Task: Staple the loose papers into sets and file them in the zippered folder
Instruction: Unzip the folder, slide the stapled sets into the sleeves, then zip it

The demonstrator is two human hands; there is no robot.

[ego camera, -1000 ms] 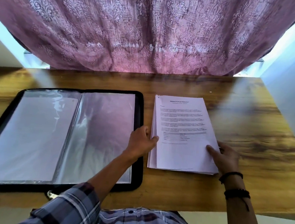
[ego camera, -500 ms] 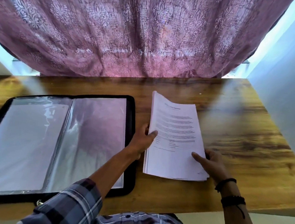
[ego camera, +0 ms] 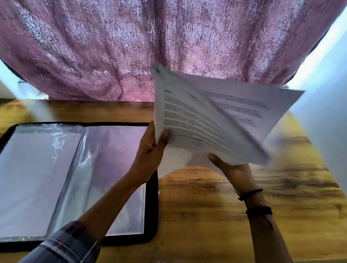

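Papers (ego camera: 211,118), held upper right for stapling, are clamped by left hand (ego camera: 149,152) fingers and propped by right hand (ego camera: 236,172), fingers hidden; squaring is probably needed next.

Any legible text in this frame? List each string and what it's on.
No text can be read.
papers: a short heading and printed paragraph lines, too motion-blurred to read.
zippered folder: no text or label visible on its clear sleeves or black rim.

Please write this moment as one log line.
left hand: grips white printed paper stack | right hand: holds its lower edge | stack: above wooden table | black zippered folder: open
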